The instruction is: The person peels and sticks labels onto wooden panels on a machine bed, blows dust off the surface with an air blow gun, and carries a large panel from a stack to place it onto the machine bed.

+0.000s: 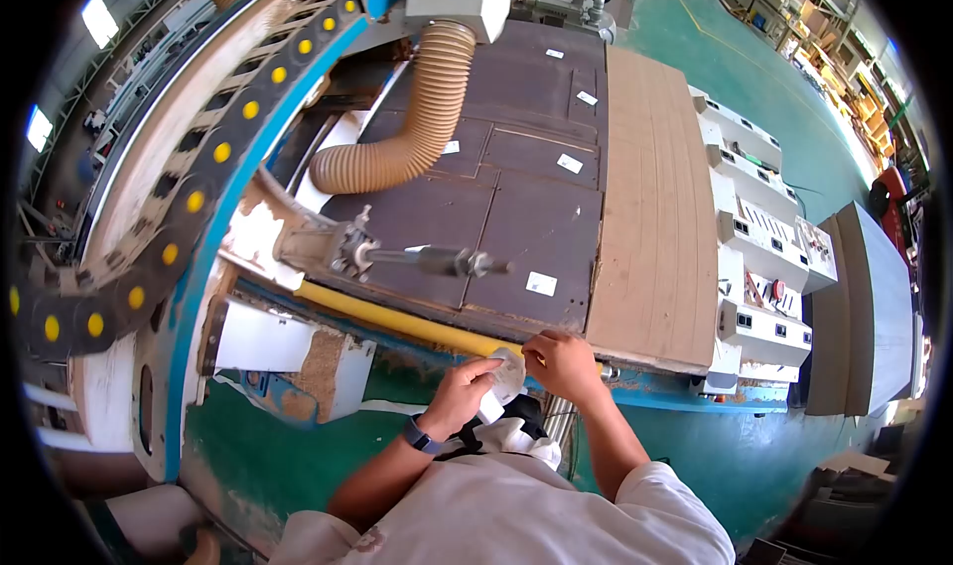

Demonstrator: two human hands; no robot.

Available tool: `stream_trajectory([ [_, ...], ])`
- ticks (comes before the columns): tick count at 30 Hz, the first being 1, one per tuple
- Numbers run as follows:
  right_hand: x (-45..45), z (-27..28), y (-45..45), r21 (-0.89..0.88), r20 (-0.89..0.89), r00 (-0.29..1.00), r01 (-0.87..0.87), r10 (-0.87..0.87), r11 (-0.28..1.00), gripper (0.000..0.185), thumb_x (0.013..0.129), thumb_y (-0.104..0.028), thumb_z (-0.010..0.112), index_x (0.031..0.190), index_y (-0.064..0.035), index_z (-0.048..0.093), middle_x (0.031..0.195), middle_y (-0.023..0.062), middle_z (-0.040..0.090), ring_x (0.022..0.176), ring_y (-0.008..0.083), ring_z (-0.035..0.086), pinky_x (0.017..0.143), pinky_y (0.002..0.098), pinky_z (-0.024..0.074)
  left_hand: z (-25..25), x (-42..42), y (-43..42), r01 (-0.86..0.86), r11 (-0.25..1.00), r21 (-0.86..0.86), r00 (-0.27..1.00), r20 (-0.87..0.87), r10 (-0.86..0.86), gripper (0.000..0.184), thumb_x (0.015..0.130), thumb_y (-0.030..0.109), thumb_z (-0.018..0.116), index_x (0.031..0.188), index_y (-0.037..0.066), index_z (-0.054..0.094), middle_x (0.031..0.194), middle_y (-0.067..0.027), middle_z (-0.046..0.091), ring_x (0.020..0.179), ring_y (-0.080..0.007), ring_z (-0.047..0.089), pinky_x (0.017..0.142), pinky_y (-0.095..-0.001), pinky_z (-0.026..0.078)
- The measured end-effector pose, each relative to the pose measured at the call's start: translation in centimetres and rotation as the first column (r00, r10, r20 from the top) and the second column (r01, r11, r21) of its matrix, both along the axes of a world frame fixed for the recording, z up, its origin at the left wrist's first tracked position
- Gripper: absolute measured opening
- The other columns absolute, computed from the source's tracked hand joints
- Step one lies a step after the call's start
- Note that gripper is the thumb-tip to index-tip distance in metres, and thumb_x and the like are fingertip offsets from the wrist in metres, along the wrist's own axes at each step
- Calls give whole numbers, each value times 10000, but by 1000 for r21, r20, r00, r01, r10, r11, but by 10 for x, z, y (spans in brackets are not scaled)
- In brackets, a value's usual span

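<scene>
My left hand [459, 398], with a watch on its wrist, is closed on a pale, crumpled strip of paper [509, 374]. A white end of the strip hangs below the fingers. Close beside it, my right hand [564, 362] has its fingertips pinched together at the strip's right side; what lies between them, if anything, is hidden. Both hands are at the near edge of a machine bed, by a yellow bar [397, 320]. Dark cut panels [536, 232] lie on the bed, several bearing white labels [541, 284].
A ribbed hose [437, 98] and a metal fitting with a rod [427, 257] stand over the panels at left. A brown board [655, 208] lies to their right, beside white machine units [759, 242]. Stacked sheets [864, 307] stand far right on the green floor.
</scene>
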State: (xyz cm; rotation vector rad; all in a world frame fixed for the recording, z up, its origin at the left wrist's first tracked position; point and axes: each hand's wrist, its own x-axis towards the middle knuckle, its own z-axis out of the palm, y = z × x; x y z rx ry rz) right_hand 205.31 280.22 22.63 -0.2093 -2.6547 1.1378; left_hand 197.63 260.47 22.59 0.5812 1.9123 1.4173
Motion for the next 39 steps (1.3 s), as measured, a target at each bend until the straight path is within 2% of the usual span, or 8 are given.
stream_trajectory([
  [3, 17, 9, -56, 45, -94, 995, 29, -25, 999, 105, 755, -178, 661, 761, -77, 687, 739, 118, 651, 692, 330, 650, 635, 432, 524, -15, 17, -46, -97, 994, 47, 994, 60, 94, 244, 918, 65, 566, 1125, -42, 642, 952, -43, 664, 862, -88, 576, 772, -244, 463],
  [5, 25, 9, -97, 144, -64, 998, 35, -26, 989, 112, 755, -186, 660, 748, -76, 680, 735, 119, 654, 698, 328, 652, 637, 425, 530, -17, 29, -73, -159, 987, -14, 986, 41, 160, 257, 901, 87, 575, 1115, -39, 645, 938, -124, 703, 798, -169, 637, 738, -302, 503],
  [12, 54, -11, -184, 310, 44, 998, 24, -40, 950, 193, 730, -250, 646, 743, -63, 689, 748, 119, 675, 727, 316, 664, 707, 444, 532, -28, 57, -137, -46, 999, 11, 973, -227, 47, 231, 857, 62, 563, 1037, -18, 684, 985, -194, 698, 892, -310, 685, 784, -358, 521],
  [15, 63, -11, -197, 322, 18, 999, 42, -51, 946, 198, 734, -256, 645, 757, -67, 697, 756, 118, 681, 732, 318, 667, 705, 441, 535, -24, 61, -152, -15, 1000, 6, 968, -251, 16, 242, 873, 48, 573, 1073, -44, 673, 1001, -166, 701, 913, -222, 674, 811, -320, 506],
  [29, 72, 8, -253, 294, -15, 999, 50, -48, 954, 237, 769, -295, 640, 715, -72, 696, 774, 133, 689, 734, 328, 672, 686, 447, 543, -13, 56, -202, 144, 988, -46, 942, -298, -151, 199, 853, 36, 588, 1005, -30, 697, 907, -141, 691, 838, -235, 674, 750, -315, 509],
  [33, 85, -7, -265, 285, -5, 997, 72, -74, 956, 253, 791, -306, 636, 763, -61, 691, 803, 144, 690, 709, 334, 670, 674, 455, 548, -45, 70, -221, 67, 997, 40, 975, -213, -57, 241, 872, 12, 570, 1077, -50, 681, 994, -106, 704, 895, -167, 650, 796, -283, 497],
  [35, 96, -4, -268, 280, 34, 996, 68, -81, 958, 288, 811, -335, 633, 865, -58, 690, 839, 153, 697, 723, 356, 674, 662, 460, 550, -46, 79, -226, -148, 983, 106, 973, 192, 126, 283, 892, 12, 552, 1148, -53, 652, 1033, -80, 691, 931, -159, 638, 823, -279, 492],
  [39, 123, 14, -276, 164, 212, 969, 93, -127, 982, 496, 852, -417, 621, 1238, -108, 582, 875, 158, 709, 783, 378, 686, 692, 471, 552, -52, 88, -236, -247, 946, 208, 928, 331, 170, 308, 904, 12, 517, 1183, -12, 646, 1051, -62, 681, 940, -150, 632, 838, -288, 492],
])
